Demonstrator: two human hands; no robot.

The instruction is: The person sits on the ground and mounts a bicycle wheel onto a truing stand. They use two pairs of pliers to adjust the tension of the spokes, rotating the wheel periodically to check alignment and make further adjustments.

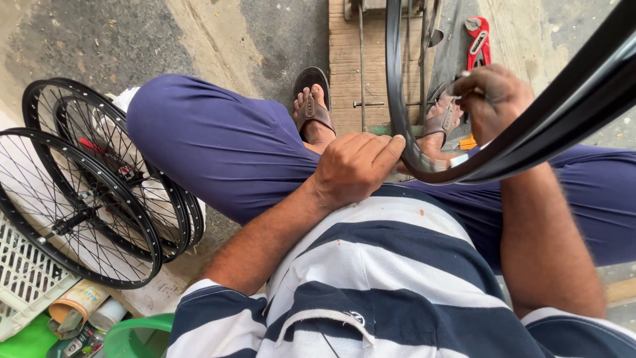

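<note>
1. Your left hand (354, 166) has its fingers clamped on the black bicycle rim (510, 149), at its lower curve over your lap.
2. Your right hand (493, 99) holds the fingers pinched together at the rim's inner side; what they grip is too small to tell.
3. Spoked wheels (93, 192) lean at your left; red pliers (478, 41) lie on the floor ahead.

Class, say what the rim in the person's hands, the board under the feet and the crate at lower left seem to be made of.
Rim: probably metal, glossy black, with sharp highlights.
Board: bare wood, visible grain.
Crate: likely plastic, white moulded lattice.
</note>
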